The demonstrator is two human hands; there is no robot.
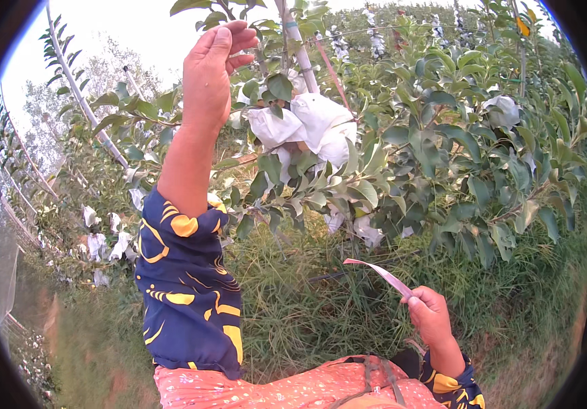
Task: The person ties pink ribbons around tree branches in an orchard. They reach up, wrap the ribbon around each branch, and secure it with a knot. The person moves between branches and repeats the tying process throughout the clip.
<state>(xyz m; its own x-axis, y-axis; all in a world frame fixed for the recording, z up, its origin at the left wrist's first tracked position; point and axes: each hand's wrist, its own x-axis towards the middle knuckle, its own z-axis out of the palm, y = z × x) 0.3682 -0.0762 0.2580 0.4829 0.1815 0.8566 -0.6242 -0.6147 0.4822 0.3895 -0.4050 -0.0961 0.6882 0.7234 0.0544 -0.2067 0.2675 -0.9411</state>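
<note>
My left hand is raised high in front of the tree, its fingers loosely bent and slightly apart. Nothing shows in it, and leaves and a thin branch lie just beyond the fingertips. Low on the right, my right hand pinches one end of a flat pink strip between thumb and fingers. The strip's free end points up and left over the grass. White fruit bags hang in a cluster below and right of my left hand. A pink ribbon runs down beside the pole above them.
A slanting pole stands behind the bags. Leafy branches spread across the right, with another white bag among them. Tall grass covers the ground before me. More bagged trees and a leaning pole are at left.
</note>
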